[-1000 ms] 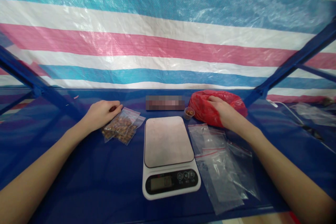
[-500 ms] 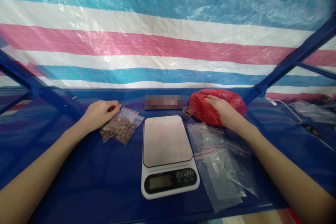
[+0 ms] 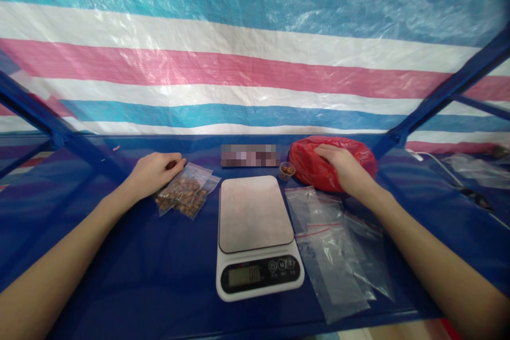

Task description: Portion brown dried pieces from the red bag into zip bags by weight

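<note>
My left hand (image 3: 153,172) rests curled on the blue table, touching the edge of filled zip bags (image 3: 185,195) of brown nut-like pieces. A dark brown patch shows between its thumb and fingers; I cannot make out what it is. My right hand (image 3: 338,162) lies over a red plastic bag (image 3: 303,162), its fingers bent against the crumpled film and some fingertips hidden. Between the hands stands a white kitchen scale (image 3: 257,215) with a bare metal plate and a lit display that seems to read zero. A small clear cup (image 3: 286,171) of brown pieces sits beside the red bag.
Flat, clear zip bags (image 3: 332,255) with red seals overlap to the right of the scale. A blurred-out box (image 3: 250,155) lies behind it. Blue metal posts (image 3: 430,95) flank the table (image 3: 159,276), a striped tarp (image 3: 239,64) hangs behind, and a white cable (image 3: 442,170) runs at right.
Everything in view has shifted very slightly to the right, as the camera moved. Both hands keep their places beside the filled bags and on the red bag.
</note>
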The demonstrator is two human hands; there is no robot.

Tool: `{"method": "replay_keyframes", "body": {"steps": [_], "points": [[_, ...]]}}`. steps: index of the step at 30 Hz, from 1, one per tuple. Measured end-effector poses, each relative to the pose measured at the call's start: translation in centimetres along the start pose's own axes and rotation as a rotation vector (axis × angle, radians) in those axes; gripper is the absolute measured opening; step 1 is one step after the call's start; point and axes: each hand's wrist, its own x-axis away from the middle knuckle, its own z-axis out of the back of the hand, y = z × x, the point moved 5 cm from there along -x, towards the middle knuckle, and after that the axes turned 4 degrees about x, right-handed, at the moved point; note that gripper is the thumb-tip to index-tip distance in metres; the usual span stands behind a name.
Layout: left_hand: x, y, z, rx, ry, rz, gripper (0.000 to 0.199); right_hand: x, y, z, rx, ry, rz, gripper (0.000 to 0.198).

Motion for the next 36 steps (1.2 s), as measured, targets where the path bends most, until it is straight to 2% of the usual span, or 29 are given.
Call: {"method": "replay_keyframes", "body": {"steps": [7,11,14,17,19,23,25,29,36], "points": [[0.0,0.0,0.0,-0.006,-0.02,0.006,0.043,0.0,0.0,1.1,0.055,0.092,-0.015,0.034],[0.0,0.0,0.0,-0.01,-0.019,0.0,0.043,-0.1,-0.1,1.2,0.052,0.077,0.012,0.033],[0.0,-0.1,-0.1,-0.016,-0.023,0.0,0.044,-0.1,0.0,1.7,0.102,0.096,-0.029,0.032],[0.0,-0.1,-0.2,-0.028,-0.019,0.003,0.044,0.0,0.2,3.0,0.231,0.199,-0.143,0.032],[0.0,-0.2,-0.2,-0.033,-0.015,0.004,0.044,0.3,-0.3,4.2,0.29,0.325,-0.194,0.029],[0.0,-0.2,-0.2,-0.026,-0.013,0.007,0.044,0.6,-3.6,5.3,0.202,0.533,-0.113,0.022],[-0.1,-0.1,-0.2,-0.021,-0.018,0.005,0.043,0.6,-5.8,4.6,0.106,0.526,-0.029,0.021],[-0.1,0.1,-0.1,-0.027,-0.03,0.015,0.041,0.3,-8.8,2.0,-0.033,0.38,0.108,0.021],[-0.1,-0.2,-0.3,-0.045,-0.041,0.016,0.041,0.2,-9.0,0.3,-0.119,0.28,0.107,0.017]]}}
